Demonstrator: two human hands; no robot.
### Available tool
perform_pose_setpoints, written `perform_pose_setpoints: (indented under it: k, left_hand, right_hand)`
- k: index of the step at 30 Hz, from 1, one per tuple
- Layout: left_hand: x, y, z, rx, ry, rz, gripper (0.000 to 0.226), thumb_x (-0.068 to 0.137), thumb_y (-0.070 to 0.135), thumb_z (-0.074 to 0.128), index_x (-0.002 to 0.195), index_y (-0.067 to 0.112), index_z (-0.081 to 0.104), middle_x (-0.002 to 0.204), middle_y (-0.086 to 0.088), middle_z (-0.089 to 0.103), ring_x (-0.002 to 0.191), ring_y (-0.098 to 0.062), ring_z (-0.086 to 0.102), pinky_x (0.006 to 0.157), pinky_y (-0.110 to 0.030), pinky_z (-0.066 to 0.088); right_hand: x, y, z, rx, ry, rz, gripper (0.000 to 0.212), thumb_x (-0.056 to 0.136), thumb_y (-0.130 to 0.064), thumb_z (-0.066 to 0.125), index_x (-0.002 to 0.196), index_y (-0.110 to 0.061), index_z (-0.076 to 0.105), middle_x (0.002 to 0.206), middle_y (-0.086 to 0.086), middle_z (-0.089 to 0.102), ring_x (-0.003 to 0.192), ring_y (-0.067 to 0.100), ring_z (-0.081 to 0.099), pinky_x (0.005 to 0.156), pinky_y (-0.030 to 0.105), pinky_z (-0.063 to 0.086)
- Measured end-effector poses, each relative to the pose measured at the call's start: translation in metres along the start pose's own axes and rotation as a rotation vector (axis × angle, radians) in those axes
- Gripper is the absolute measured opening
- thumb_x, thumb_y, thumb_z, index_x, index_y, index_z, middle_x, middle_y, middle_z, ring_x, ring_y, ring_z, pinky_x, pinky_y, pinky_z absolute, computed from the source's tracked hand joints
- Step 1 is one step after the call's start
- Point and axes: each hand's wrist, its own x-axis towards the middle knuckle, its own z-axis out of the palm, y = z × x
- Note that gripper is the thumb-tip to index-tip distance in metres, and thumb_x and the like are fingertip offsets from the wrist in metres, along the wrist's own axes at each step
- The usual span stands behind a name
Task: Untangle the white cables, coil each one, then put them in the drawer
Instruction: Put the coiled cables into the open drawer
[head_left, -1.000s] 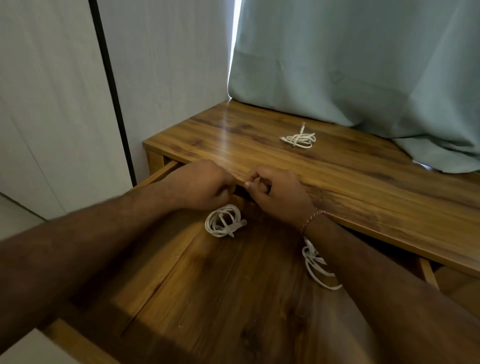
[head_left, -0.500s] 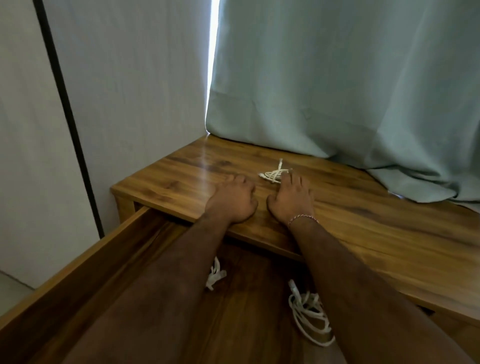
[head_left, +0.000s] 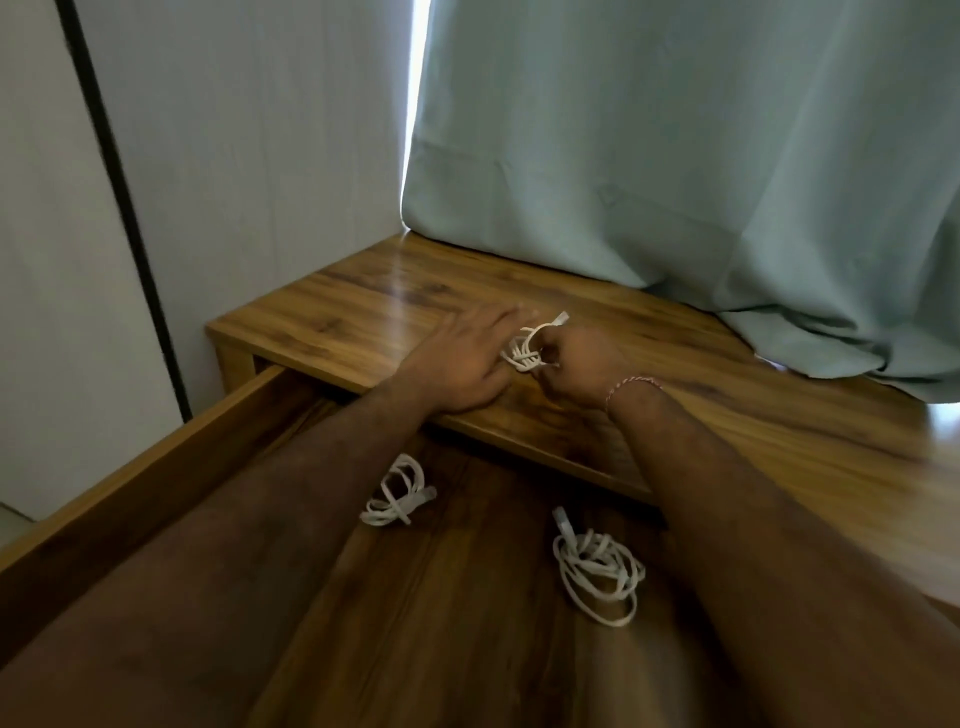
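My right hand pinches a thin white coiled cable near the glossy wooden worktop's front edge; my left hand lies flat beside it.

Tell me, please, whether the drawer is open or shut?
Open: the drawer is pulled out from under the tabletop, its floor showing two coiled cables inside.

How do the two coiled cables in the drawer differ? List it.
The left coil is small and tightly bundled; the right coil is larger, with loose, sprawling loops. The left coil lies nearer the tabletop edge; the right coil lies closer to the camera. Both are white and rest untouched on the drawer floor.
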Motion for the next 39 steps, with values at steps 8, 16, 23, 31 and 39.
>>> perform_pose_setpoints:
  k: [8,16,23,31,39]
  left_hand:
    - [-0.058,0.032,-0.036,0.279,0.030,0.295,0.047,0.101,0.049,0.043,0.128,0.016,0.062,0.134,-0.006,0.061,0.123,-0.027,0.056,0.098,-0.049,0.044]
    - [-0.150,0.061,-0.051,0.148,-0.244,0.316,0.035,0.098,0.052,0.051,0.118,0.024,0.059,0.113,0.007,0.060,0.101,-0.010,0.056,0.086,-0.029,0.052]
    - [-0.162,0.062,-0.022,0.266,-0.554,0.293,0.025,0.094,0.037,0.057,0.110,0.021,0.066,0.111,0.001,0.065,0.107,-0.020,0.062,0.090,-0.040,0.054]
    - [-0.140,0.056,-0.020,0.336,-0.550,0.335,0.025,0.098,0.037,0.049,0.109,0.022,0.067,0.105,0.004,0.062,0.101,-0.015,0.057,0.086,-0.032,0.046]
    - [-0.089,0.039,-0.052,0.357,-0.271,0.448,0.028,0.088,0.038,0.044,0.088,0.022,0.066,0.082,0.005,0.067,0.081,-0.020,0.061,0.075,-0.039,0.052]
  right_hand:
    - [-0.109,-0.043,-0.024,0.084,0.121,-0.221,0.016,0.091,-0.034,0.066,0.104,-0.025,0.072,0.091,-0.009,0.063,0.087,0.013,0.056,0.065,0.028,0.037]
    - [-0.200,-0.096,0.007,0.013,0.010,-0.331,0.032,0.091,-0.044,0.058,0.121,-0.032,0.053,0.104,-0.003,0.066,0.096,0.021,0.063,0.073,0.040,0.055]
    - [-0.210,-0.097,0.048,-0.005,-0.146,-0.436,0.029,0.092,-0.033,0.064,0.119,-0.022,0.060,0.113,0.003,0.065,0.105,0.026,0.062,0.085,0.043,0.053]
    - [-0.186,-0.062,0.062,-0.100,0.005,-0.662,0.031,0.089,-0.038,0.060,0.112,-0.017,0.067,0.108,0.005,0.062,0.095,0.023,0.057,0.076,0.036,0.048]
    - [-0.164,-0.051,0.015,0.007,-0.037,-0.605,0.031,0.097,-0.034,0.061,0.125,-0.022,0.066,0.118,-0.001,0.067,0.104,0.017,0.062,0.087,0.040,0.053]
